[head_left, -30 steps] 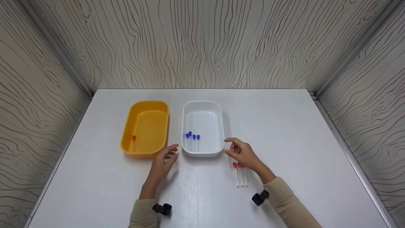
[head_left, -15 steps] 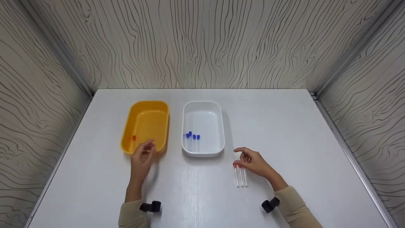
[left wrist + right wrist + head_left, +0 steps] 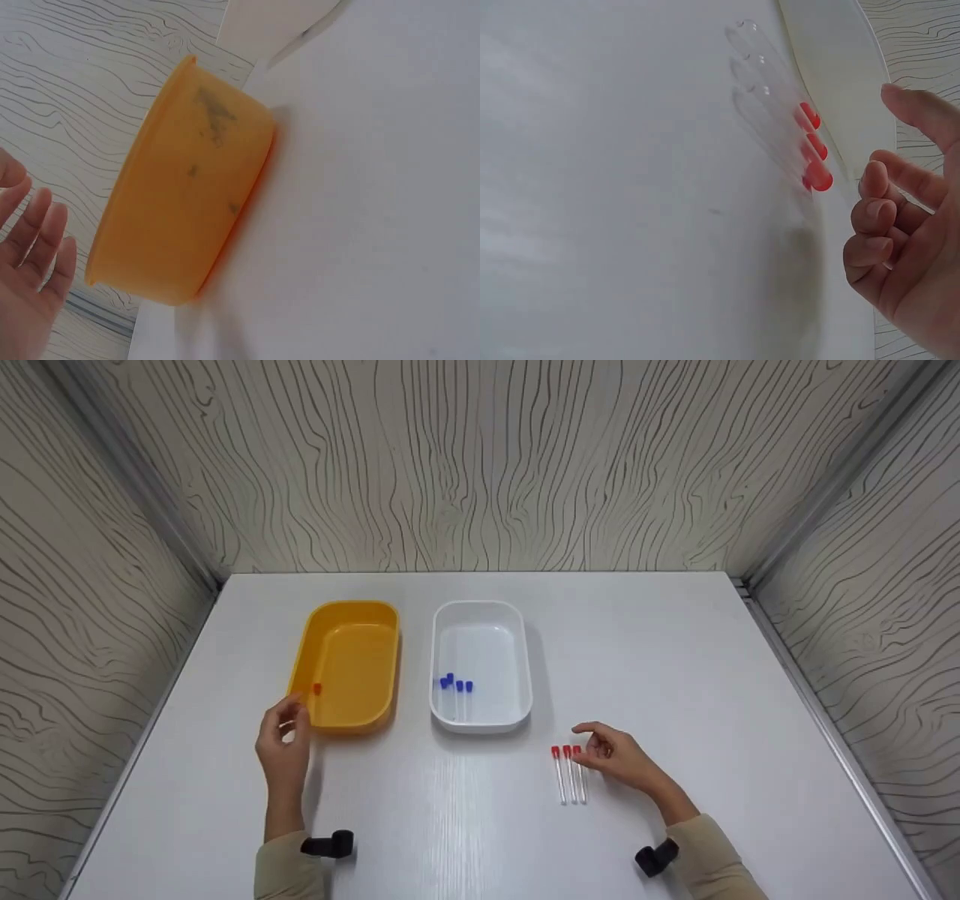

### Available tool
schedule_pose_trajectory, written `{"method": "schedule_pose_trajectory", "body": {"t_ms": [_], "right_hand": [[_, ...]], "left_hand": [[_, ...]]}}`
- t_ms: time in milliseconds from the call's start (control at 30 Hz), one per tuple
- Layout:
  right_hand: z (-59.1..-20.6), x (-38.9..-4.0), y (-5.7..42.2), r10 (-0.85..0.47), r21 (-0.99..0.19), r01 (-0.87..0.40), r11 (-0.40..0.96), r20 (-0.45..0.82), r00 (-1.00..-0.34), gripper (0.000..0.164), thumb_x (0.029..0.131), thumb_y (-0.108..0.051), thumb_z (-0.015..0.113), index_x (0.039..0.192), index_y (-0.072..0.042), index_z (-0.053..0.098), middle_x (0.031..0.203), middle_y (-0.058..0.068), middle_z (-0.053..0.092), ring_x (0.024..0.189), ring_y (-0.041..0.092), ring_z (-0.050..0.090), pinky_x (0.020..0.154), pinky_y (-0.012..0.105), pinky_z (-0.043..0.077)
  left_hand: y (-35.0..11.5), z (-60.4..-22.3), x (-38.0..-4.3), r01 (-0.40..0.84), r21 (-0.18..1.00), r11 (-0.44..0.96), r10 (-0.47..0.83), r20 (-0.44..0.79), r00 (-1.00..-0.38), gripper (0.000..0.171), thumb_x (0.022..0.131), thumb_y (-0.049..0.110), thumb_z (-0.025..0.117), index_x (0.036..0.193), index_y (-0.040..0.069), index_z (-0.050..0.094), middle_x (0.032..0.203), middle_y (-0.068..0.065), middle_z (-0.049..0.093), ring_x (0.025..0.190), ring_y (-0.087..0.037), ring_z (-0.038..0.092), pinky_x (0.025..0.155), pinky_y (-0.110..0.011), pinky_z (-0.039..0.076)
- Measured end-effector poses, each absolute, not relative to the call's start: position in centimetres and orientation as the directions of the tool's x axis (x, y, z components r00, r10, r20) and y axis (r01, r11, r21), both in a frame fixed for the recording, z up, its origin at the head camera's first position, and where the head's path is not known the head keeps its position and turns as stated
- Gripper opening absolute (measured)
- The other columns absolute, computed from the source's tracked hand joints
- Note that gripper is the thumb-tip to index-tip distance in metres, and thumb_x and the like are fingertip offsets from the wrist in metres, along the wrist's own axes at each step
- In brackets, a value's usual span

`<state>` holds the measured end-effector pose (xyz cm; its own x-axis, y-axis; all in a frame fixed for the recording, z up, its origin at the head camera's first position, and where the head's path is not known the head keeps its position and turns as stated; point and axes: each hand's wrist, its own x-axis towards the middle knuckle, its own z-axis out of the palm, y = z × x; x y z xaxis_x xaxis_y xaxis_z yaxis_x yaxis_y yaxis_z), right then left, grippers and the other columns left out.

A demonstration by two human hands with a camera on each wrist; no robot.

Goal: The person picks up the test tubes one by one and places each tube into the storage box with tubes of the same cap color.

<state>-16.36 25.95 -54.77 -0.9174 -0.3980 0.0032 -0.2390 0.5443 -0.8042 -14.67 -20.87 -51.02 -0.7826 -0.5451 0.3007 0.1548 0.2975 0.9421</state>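
Observation:
Beside the front left corner of the yellow tub (image 3: 356,667) my left hand (image 3: 283,757) hovers with bent fingers and holds nothing. The left wrist view shows that hand (image 3: 30,262) apart from the tub's wall (image 3: 180,187). Inside the tub, at its left, lies a tube with a red cap (image 3: 317,688). My right hand (image 3: 622,761) is over the right end of three clear test tubes (image 3: 561,781) with red caps, lying side by side on the table. In the right wrist view this hand (image 3: 919,232) has thumb and index apart, other fingers loosely curled, nothing held.
Between the hands and farther back stands a white tub (image 3: 487,724). Several tubes with blue caps (image 3: 460,685) lie in its left front part. Patterned panels (image 3: 465,465) wall the white table (image 3: 465,825) at the back and sides.
The left hand has travelled left, passing over the yellow tub's front edge to its left corner. The right hand has drawn back from the white tub, rightward and toward the person. The tubes have stayed put.

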Motion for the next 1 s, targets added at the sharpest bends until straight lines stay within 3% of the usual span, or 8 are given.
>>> {"method": "schedule_pose_trajectory", "body": {"t_ms": [200, 367, 500, 633, 867, 1000], "right_hand": [[-55.5, -16.1, 27.2, -0.408, -0.832, -0.193, 0.52, -0.043, -0.912, 0.047, 0.084, -0.017, 0.074, 0.124, 0.001, 0.056, 0.074, -0.002, 0.052, 0.061, -0.004, 0.041, 0.053, 0.014, 0.038], [-56.2, -16.0, 27.6, -0.41, -0.835, -0.157, 0.528, -0.089, -0.908, 0.053, 0.083, -0.013, 0.074, 0.128, 0.004, 0.052, 0.076, 0.001, 0.053, 0.061, -0.003, 0.041, 0.053, 0.013, 0.037], [-56.4, -15.9, 27.7, -0.424, -0.835, -0.148, 0.529, -0.109, -0.899, 0.056, 0.082, -0.012, 0.075, 0.129, 0.005, 0.05, 0.077, 0.011, 0.056, 0.061, -0.003, 0.041, 0.053, 0.012, 0.036], [-56.0, -15.7, 27.7, -0.445, -0.835, -0.14, 0.533, -0.136, -0.885, 0.066, 0.077, -0.015, 0.08, 0.131, 0.004, 0.049, 0.079, 0.017, 0.055, 0.061, -0.003, 0.04, 0.054, 0.012, 0.035], [-55.6, -15.5, 27.8, -0.484, -0.807, -0.178, 0.563, -0.147, -0.863, 0.083, 0.067, -0.022, 0.088, 0.135, 0.002, 0.046, 0.079, 0.012, 0.051, 0.063, -0.003, 0.035, 0.055, 0.014, 0.031], [-55.6, -15.4, 27.7, -0.48, -0.77, -0.187, 0.609, -0.17, -0.861, 0.088, 0.064, -0.023, 0.089, 0.137, -0.001, 0.045, 0.08, 0.007, 0.048, 0.066, -0.001, 0.034, 0.057, 0.016, 0.03]], "left_hand": [[-23.3, -54.2, -15.9, 0.015, 0.958, 0.285, -0.608, 0.193, -0.77, 0.028, 0.094, 0.009, 0.058, 0.12, 0.0, 0.062, 0.099, 0.017, 0.05, 0.091, 0.006, 0.048, 0.078, -0.001, 0.041], [-24.6, -56.0, -16.6, -0.088, 0.965, 0.248, -0.561, 0.069, -0.825, 0.034, 0.095, 0.014, 0.056, 0.128, 0.006, 0.057, 0.119, 0.002, 0.047, 0.104, -0.002, 0.044, 0.082, -0.001, 0.039], [-25.2, -56.5, -16.8, -0.188, 0.96, 0.205, -0.431, -0.084, -0.898, 0.049, 0.097, 0.025, 0.055, 0.143, 0.012, 0.042, 0.146, -0.009, 0.035, 0.127, -0.015, 0.038, 0.105, -0.018, 0.041], [-26.0, -56.5, -17.0, -0.231, 0.959, 0.163, -0.295, -0.176, -0.939, 0.06, 0.098, 0.037, 0.052, 0.151, 0.023, 0.026, 0.161, -0.007, 0.022, 0.144, -0.023, 0.028, 0.121, -0.042, 0.03], [-26.7, -56.6, -17.3, -0.297, 0.953, 0.064, -0.193, -0.28, -0.94, 0.062, 0.096, 0.043, 0.053, 0.149, 0.046, 0.02, 0.164, 0.009, 0.014, 0.146, -0.015, 0.024, 0.124, -0.042, 0.023], [-26.6, -56.7, -17.4, -0.297, 0.953, 0.064, -0.185, -0.281, -0.942, 0.063, 0.095, 0.044, 0.056, 0.148, 0.045, 0.023, 0.164, 0.008, 0.016, 0.146, -0.016, 0.024, 0.124, -0.043, 0.023]]}}
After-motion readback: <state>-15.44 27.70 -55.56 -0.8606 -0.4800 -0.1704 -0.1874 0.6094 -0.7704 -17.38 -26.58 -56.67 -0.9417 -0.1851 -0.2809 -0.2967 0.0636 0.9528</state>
